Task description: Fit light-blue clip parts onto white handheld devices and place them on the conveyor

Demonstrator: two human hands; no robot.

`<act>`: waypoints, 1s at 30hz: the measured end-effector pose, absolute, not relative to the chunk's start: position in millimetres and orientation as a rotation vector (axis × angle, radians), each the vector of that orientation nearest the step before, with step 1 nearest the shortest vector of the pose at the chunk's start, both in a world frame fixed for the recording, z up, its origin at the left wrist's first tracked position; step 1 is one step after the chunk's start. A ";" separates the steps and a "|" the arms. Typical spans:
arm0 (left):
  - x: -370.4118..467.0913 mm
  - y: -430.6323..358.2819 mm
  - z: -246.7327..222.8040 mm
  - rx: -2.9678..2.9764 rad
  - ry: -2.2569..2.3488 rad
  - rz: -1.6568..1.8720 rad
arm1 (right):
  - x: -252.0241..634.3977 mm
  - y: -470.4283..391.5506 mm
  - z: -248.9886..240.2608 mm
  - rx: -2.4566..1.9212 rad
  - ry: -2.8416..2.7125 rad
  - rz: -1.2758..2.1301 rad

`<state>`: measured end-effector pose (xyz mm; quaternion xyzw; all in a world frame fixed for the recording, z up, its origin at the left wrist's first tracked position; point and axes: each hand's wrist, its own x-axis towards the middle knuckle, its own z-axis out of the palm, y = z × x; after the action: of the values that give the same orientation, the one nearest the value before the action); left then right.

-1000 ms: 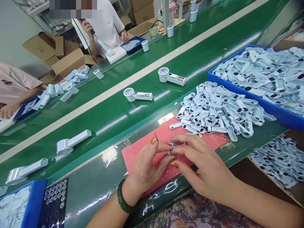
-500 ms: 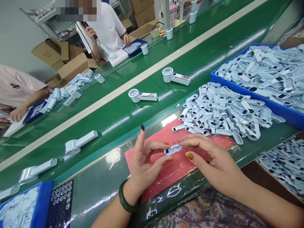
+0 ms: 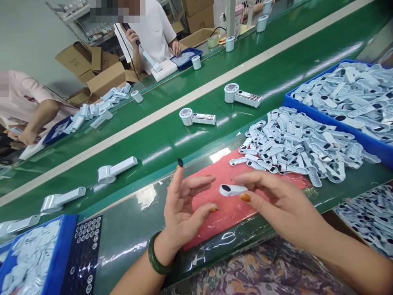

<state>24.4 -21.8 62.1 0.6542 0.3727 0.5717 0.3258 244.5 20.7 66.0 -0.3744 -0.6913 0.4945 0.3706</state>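
Note:
Between the thumb and fingers of my right hand [image 3: 276, 200] is a small pale-blue plastic cover [image 3: 232, 190]. A black oval shows at its rounded left end. My left hand [image 3: 184, 209] is just left of the cover, not touching it. Its thumb and fingers are spread, with the index finger raised. On that fingertip sits a small black oval piece [image 3: 180, 162]. Both hands are above a red mat [image 3: 215, 221]. Beyond my right hand lies a heap of similar covers [image 3: 294, 141], many bearing black ovals.
A blue bin [image 3: 340, 123] of covers stands at the right; another blue bin [image 3: 63, 246] is at the lower left beside a black sheet [image 3: 82, 246] with rings. Handheld fan bodies [image 3: 198, 119] lie along the green belt [image 3: 166, 143]. Across it, two people work near cardboard boxes [image 3: 106, 80].
The cover has gone from my left fingers to my right hand and turned over, its black oval side now showing. My left fingers have opened. The whole view has shifted slightly.

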 end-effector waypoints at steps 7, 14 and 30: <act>-2.4 -33.5 63.4 1.657 1.162 1.528 | 247.1 20.2 44.2 -0.811 -2.343 0.391; -10.9 -39.8 57.9 1.616 1.216 1.499 | 243.8 23.8 34.1 -0.906 -2.327 0.725; 24.5 -34.7 59.2 1.656 1.229 1.355 | 235.8 21.1 46.0 -1.086 -1.274 2.018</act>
<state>24.5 -34.7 59.2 0.6332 0.4702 0.5183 0.3307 235.8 21.1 46.0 -0.4003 -0.4695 0.7438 0.2570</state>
